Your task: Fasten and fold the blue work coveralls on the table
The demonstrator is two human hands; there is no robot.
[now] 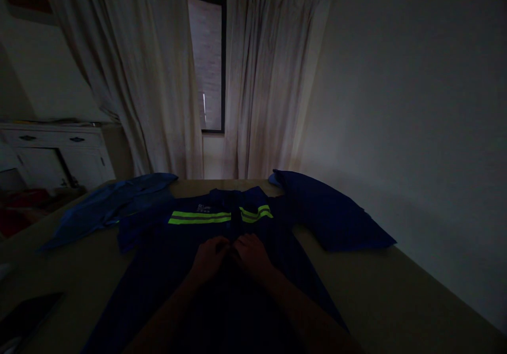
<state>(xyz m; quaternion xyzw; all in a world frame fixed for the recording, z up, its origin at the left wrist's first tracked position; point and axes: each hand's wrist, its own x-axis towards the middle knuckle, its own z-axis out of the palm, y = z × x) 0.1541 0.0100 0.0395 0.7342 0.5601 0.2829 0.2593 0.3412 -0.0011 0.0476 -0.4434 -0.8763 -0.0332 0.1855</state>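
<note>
Both of your hands meet at the middle of the dark blue work jacket (222,248) that lies flat on the desk (396,296): your left hand (209,259) and your right hand (250,254) sit knuckle to knuckle on the front closure, just below the yellow-green reflective stripe (200,217) across the chest. Fingers on each look curled down and pinched onto the fabric edges, though the room is too dim to tell exactly what they grip, whether a button, a zip or only the cloth. By my reading you are busy fastening or lining up the jacket's front, about midway down the placket, with the collar pointing away from you toward the curtains (257,79) and the hem toward your body. Your next move probably calls for keeping both front edges level and working on along the closure without dragging the garment across the desk. A lighter blue garment (106,206) lies to the far left, touching the jacket's sleeve area, and another dark blue folded piece (332,211) rests at the far right, close by the wall.
</note>
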